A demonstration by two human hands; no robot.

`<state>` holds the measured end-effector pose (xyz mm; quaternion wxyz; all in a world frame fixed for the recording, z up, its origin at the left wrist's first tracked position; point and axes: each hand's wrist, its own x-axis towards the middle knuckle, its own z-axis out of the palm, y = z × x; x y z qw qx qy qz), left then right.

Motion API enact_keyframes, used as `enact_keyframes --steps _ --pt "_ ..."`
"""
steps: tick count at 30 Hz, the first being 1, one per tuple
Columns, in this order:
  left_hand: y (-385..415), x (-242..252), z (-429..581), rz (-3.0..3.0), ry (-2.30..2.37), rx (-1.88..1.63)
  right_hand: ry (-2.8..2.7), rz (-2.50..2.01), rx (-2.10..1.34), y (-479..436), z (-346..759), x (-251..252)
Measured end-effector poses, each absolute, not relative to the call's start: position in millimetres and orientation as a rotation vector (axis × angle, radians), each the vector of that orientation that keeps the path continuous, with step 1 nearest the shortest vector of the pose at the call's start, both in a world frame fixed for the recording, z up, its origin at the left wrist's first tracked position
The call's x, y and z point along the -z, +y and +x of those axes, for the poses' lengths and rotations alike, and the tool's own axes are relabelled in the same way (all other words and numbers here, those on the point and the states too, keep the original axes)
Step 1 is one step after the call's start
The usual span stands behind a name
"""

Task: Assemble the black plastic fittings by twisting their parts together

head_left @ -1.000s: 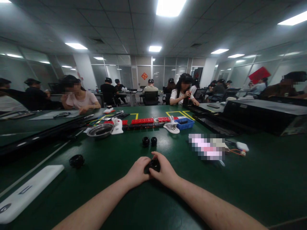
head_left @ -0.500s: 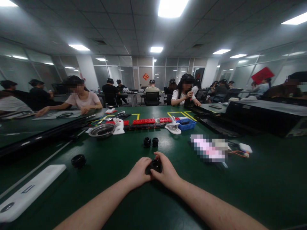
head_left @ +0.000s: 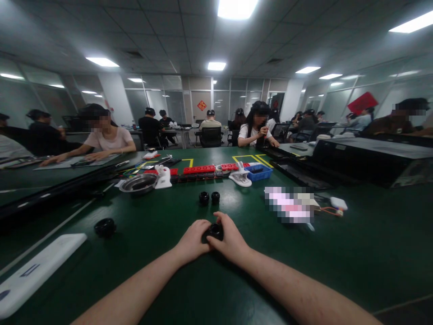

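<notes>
Both my hands meet over a small black round part (head_left: pixel 214 231) just above the green table (head_left: pixel 169 271). My left hand (head_left: pixel 191 240) curls against its left side. My right hand (head_left: pixel 229 238) wraps it from the right, thumb over the top. Two more small black round parts (head_left: pixel 209 197) stand side by side a little farther away. Most of the held part is hidden by my fingers.
A black ring-shaped part (head_left: pixel 104 227) lies to the left, a white flat device (head_left: pixel 37 271) at the near left edge. Farther off are a metal dish (head_left: pixel 139 183), red strips (head_left: pixel 199 169), a blue tray (head_left: pixel 259 172) and a white clip (head_left: pixel 241 177). People sit at surrounding tables.
My hands have stayed together on the black part with only slight finger shifts. The view moved a little.
</notes>
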<state>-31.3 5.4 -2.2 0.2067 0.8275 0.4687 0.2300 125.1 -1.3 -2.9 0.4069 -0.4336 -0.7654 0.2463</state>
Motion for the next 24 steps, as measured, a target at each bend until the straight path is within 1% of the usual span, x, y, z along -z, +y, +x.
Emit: enact_keyframes --steps 5,10,13,19,24 --pt "4.1 0.8 -31.8 2.315 1.285 -0.660 -1.974 -0.953 -0.664 -3.0 128.7 -0.5" --pt "4.4 1.5 -32.0 2.321 1.285 -0.652 -1.997 -1.071 -0.563 -4.1 129.7 -3.3" --pt "3.5 -0.5 -31.4 2.311 1.280 -0.655 -1.986 -1.147 -0.563 -2.0 128.1 -0.7" --pt "3.2 -1.2 -30.7 2.301 1.293 -0.645 -2.036 -0.992 -0.700 -0.9 129.3 2.3" --pt "5.2 0.9 -31.1 2.329 1.272 -0.673 -1.973 -1.052 -0.634 -2.4 129.1 1.2"
